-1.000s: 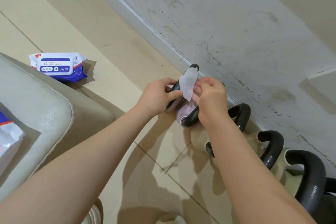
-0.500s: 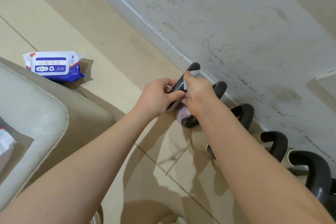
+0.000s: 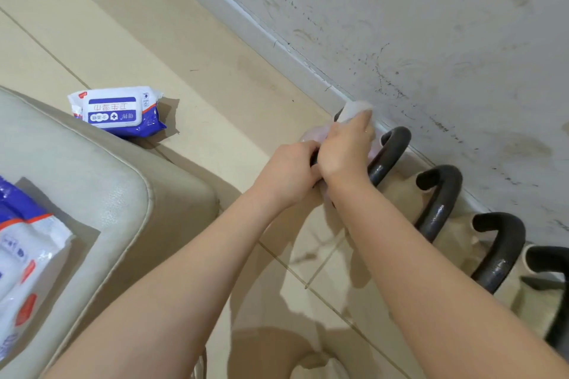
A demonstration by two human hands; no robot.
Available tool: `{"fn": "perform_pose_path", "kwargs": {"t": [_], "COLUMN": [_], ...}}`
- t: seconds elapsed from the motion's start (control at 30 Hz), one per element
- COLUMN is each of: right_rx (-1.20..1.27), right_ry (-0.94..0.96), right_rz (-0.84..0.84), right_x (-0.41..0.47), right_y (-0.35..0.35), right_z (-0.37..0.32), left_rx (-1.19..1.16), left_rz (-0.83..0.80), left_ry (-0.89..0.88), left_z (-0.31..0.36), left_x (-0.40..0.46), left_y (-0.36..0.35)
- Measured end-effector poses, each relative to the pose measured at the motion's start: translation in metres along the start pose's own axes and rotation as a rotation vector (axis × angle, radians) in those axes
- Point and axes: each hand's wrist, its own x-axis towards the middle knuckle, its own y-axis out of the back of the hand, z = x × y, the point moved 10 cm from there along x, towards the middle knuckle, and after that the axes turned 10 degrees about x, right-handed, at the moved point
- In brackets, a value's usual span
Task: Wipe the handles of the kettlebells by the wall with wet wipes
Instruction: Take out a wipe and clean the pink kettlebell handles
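Scuffed grey wall, beige tiled floor, cream leather cushion.

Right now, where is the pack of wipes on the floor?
In the head view, the pack of wipes lies upper left on the floor, beside the cushion corner.

kettlebells along wall, wipes pack left

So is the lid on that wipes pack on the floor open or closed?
Closed. The wipes pack lies flat on the floor with its white lid down flush against the label, and no wipe sticks out.
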Motion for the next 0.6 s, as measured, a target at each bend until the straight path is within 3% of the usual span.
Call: {"fn": "perform_pose_path", "kwargs": {"t": [0.1,0.23,0.3,0.4,0.53,0.6], "right_rx": [0.209,0.403,0.271,0.043,-0.320,-0.463], "right_ry": [0.063,-0.229,-0.153,0.156,0.222,0.382], "right_rz": [-0.025,-0.136,-0.234,-0.311,-0.343,-0.359], "right_x": [0.003,0.028,0.026,0.019,0.030,0.022], "right_y": [-0.010,-0.011,-0.012,-0.007,-0.010,-0.013], "right_z": [-0.006,0.010,0.005,-0.016,-0.029,-0.040], "left_rx": [0.012,-0.055,-0.104,-0.165,-0.167,-0.155], "left_rz": [0.035,0.062,0.069,0.069,0.100,0.118], "left_ry": [-0.017,-0.041,-0.046,-0.064,-0.072,-0.057], "left_z": [-0.004,-0.013,-0.019,-0.026,-0.031,-0.032], "left_x": [-0.002,-0.003,-0.007,-0.016,-0.027,-0.031], "left_y": [0.001,0.004,0.004,-0.001,-0.008,-0.011]}}
